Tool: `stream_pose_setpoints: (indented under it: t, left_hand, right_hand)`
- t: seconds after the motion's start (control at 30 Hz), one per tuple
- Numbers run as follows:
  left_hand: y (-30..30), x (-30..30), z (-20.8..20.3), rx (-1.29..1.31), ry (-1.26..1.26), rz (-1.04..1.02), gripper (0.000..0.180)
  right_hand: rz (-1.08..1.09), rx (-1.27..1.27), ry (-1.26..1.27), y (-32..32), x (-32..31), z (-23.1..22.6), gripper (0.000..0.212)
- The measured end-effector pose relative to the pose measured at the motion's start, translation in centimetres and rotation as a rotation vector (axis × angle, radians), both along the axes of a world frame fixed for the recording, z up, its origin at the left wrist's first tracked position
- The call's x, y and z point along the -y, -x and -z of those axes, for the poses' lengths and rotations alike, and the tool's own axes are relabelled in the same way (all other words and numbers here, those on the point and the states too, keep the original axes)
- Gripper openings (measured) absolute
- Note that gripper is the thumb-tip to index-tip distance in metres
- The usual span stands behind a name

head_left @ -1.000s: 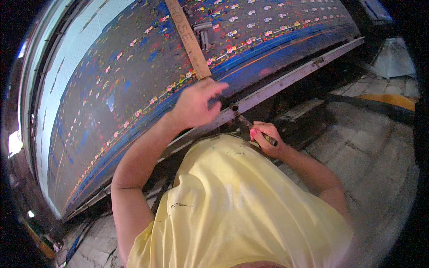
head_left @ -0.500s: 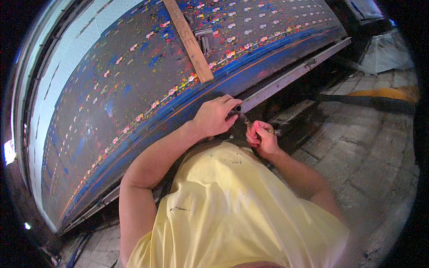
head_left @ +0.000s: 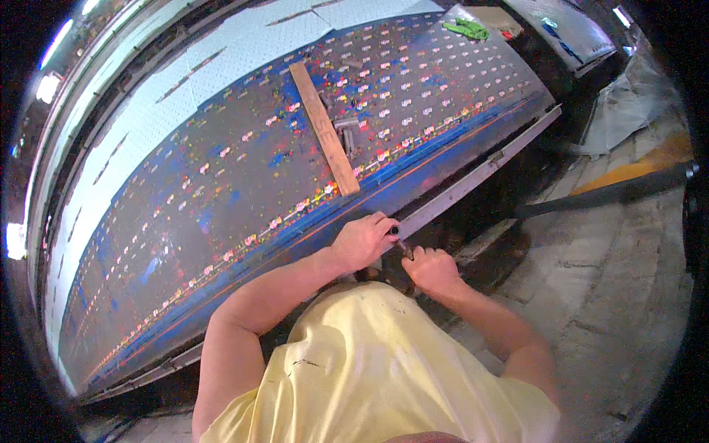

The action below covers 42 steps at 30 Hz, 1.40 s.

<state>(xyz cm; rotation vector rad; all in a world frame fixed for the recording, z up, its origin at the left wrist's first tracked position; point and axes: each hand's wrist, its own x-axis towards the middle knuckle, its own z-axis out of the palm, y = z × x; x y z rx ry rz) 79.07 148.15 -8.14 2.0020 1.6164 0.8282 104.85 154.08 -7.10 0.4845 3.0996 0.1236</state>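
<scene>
My right hand (head_left: pixel 434 270) was closed round the tool (head_left: pixel 408 252), just off the table's (head_left: pixel 266 173) near edge. Left of it, my left hand (head_left: pixel 363 242) curled round a dark tube (head_left: pixel 395 230) by the rail (head_left: pixel 449 199). A plank (head_left: pixel 325 129) lay farther off on the table.

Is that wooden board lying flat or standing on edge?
Flat: the wooden board's broad face shows along its length, lying against the dark paint-flecked surface.
</scene>
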Motion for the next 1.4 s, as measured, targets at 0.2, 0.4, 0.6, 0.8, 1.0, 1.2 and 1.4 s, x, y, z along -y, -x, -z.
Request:
stream_pose_setpoints:
  t: [0.2,0.4,0.6,0.8,1.0,1.2,1.4]
  left_hand:
    - [0.1,0.0,-0.6,-0.031,-0.01,-0.019,0.028]
    - [-0.1,-0.1,1.2,0.1,-0.113,-0.003,0.037]
    - [0.2,0.6,-0.2,0.097,-0.054,-0.008,0.046]
    - [0.2,0.5,0.1,0.057,-0.055,-0.002,0.049]
    - [0.3,0.6,0.1,0.068,-0.072,-0.003,0.047]
    - [0.1,0.6,-0.1,0.031,-0.061,-0.012,0.042]
    - [0.0,0.3,0.3,0.082,-0.037,-0.028,0.036]
  right_hand:
    - [0.005,0.19,0.418,0.0,-1.6,-3.7,0.027]
    - [0.033,-0.441,0.838,-2.7,-1.4,1.9,0.031]
    - [0.466,-0.673,1.362,-1.3,1.3,1.9,0.022]
    - [0.726,-0.937,1.646,-0.6,2.4,2.0,0.023]
    - [0.79,-0.981,1.821,-0.6,2.3,2.6,0.02]
    - [0.868,-1.183,2.375,0.0,3.4,3.4,0.019]
    - [0.491,-0.674,1.171,-0.6,2.7,3.6,0.018]
